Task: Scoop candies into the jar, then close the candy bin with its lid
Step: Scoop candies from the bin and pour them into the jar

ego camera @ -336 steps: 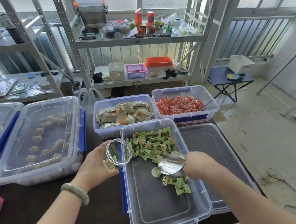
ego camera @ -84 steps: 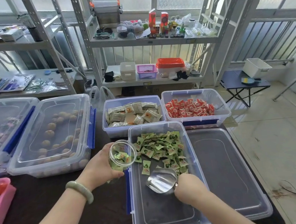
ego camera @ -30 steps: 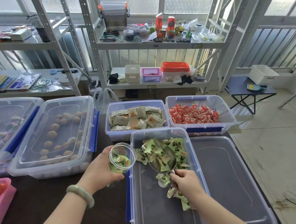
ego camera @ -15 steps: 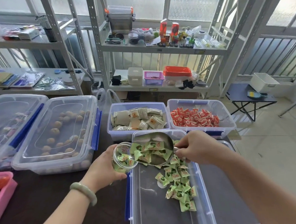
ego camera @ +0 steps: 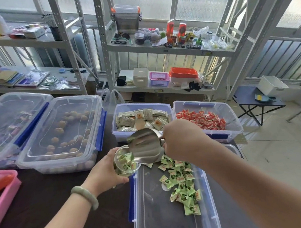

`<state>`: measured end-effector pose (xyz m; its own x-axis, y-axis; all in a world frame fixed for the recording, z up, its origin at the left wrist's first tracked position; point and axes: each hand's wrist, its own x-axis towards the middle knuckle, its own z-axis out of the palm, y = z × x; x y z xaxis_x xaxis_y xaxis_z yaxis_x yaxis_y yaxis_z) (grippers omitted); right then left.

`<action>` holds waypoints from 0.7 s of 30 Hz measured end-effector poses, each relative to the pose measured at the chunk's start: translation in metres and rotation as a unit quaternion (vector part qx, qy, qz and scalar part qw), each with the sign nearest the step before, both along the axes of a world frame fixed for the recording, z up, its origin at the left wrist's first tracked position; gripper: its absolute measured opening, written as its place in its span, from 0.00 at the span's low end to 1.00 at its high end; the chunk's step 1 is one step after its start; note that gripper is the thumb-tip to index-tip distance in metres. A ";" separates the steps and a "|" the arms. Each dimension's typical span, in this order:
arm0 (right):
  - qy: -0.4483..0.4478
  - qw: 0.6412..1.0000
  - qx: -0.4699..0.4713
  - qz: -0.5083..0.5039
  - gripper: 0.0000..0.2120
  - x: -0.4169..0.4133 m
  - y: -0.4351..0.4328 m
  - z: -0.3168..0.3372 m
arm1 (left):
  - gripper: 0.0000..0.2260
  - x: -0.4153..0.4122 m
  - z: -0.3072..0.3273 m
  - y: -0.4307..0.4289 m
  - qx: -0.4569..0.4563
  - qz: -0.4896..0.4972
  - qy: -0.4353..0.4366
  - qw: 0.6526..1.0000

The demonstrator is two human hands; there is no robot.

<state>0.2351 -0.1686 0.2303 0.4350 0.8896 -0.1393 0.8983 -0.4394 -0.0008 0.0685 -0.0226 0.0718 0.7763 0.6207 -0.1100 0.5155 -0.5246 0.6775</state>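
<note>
My left hand point(ego camera: 104, 175) grips a clear jar point(ego camera: 126, 164), tilted, at the left rim of the open candy bin point(ego camera: 156, 223). Green wrapped candies fill part of the jar. My right hand point(ego camera: 183, 142) holds a metal scoop point(ego camera: 145, 147) by its handle, tipped upside down with its mouth over the jar's opening. More green candies point(ego camera: 182, 182) lie loose in the bin's far and right part. The bin's clear lid point(ego camera: 234, 151) lies flat to the right of the bin, mostly hidden by my right arm.
Behind stand open bins of beige packets point(ego camera: 142, 118) and red candies point(ego camera: 202, 120). To the left are two lidded bins, one with round brown sweets point(ego camera: 61, 135). A pink tray point(ego camera: 1, 192) sits at the far left edge. Metal shelving rises behind the table.
My right hand lifted the loaded scoop from the bin to the jar and turned it over; the candies went from the scoop into the jar. The jar stayed in my left hand.
</note>
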 end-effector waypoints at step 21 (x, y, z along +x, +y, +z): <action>0.164 0.942 -0.151 -0.250 0.15 0.023 -0.077 -0.128 | 0.44 0.007 -0.004 0.005 -0.003 -0.016 0.011 1.000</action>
